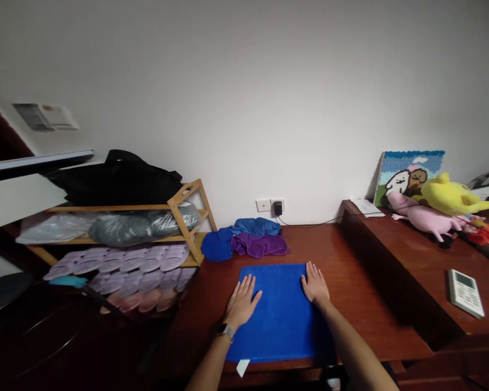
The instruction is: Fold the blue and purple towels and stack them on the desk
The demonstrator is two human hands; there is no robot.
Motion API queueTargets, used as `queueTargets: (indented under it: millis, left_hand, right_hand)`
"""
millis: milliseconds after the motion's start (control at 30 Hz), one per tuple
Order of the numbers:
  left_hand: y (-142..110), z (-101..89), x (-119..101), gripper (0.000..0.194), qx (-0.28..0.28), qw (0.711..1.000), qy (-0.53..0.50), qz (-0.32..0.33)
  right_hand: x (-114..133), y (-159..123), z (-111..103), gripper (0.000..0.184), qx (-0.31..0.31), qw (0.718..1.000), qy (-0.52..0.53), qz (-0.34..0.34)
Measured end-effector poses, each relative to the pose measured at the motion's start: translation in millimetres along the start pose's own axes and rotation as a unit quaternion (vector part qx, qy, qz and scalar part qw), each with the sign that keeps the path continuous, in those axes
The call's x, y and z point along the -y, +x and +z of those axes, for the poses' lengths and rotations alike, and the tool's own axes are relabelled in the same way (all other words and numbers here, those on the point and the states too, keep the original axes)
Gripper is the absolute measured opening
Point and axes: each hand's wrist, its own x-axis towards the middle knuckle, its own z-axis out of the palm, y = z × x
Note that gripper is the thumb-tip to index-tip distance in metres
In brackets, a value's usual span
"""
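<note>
Left hand and right hand lie flat, gripping nothing — the bright-blue rectangular fabric cloth between them could wrinkle if the palms slid inward.

“Did what with the left hand?”
“Held it palm down, with straight fingers pointing forward and thumb angled inward.”
“And did what with the right hand?”
“Matched that flat pose, well apart from the left.”
“And otherwise?”
“Stretched left forearm and right forearm forward, slanting both inward.”
</note>
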Motion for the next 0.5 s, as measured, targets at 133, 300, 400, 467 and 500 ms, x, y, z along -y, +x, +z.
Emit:
queueTargets:
  millis: [133, 300, 400, 467, 500]
  left_hand:
    - [-10.5, -0.6, 12.3, 0.078, -0.010, 1.000, 0.008, -0.010]
    - [-9.7, 1.7, 6.9, 0.076, -0.018, 1.000, 0.001, -0.005]
    - [-9.1, 1.9, 8.3, 0.076, -0.017, 1.000, 0.004, -0.008]
    - [-8.7, 1.8, 9.8, 0.076, -0.013, 1.000, 0.007, -0.008]
    - [-8.3, 1.8, 10.4, 0.077, -0.011, 1.000, 0.007, -0.008]
  right_hand:
    - [-0.3, -1.8, 0.6, 0.073, 0.003, 1.000, -0.010, 0.003]
    - [0.9, -1.0, -2.2, 0.072, 0.011, 1.000, -0.010, 0.007]
    - [1.6, -0.2, -11.2, 0.070, 0.039, 0.999, 0.021, 0.016]
    - [0.1, -3.9, -17.3, 0.069, 0.049, 0.998, 0.037, 0.027]
    - [-1.3, -7.7, -19.2, 0.068, 0.047, 0.998, 0.041, 0.031]
